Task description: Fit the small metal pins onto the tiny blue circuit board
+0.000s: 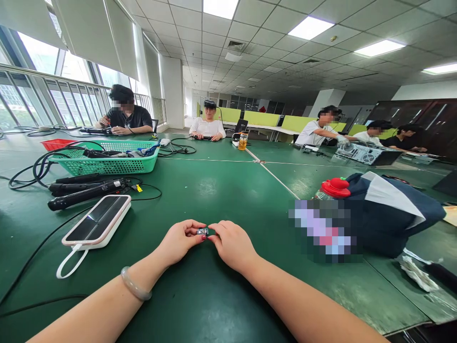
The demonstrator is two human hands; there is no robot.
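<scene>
Between my two hands, just above the green table (200, 295), is a small electronic circuit board (202, 231) with pale parts on a dark face. My left hand (183, 240) pinches it between thumb and fingers from the left. From the right, the thumb and fingertips of my right hand (232, 243) close on its other edge. The board is too small in view for its details to show. Nearest to my left hand lies a phone (98, 219) in a pale case, propped on a white block with a strap.
A green basket (110, 164) of tools, black cables and black rod-like devices (89, 193) are at the left. A dark bag (385, 209) and a red-lidded bottle (333, 188) stand at the right. Several people sit around the table; one handles a computer case (367, 155).
</scene>
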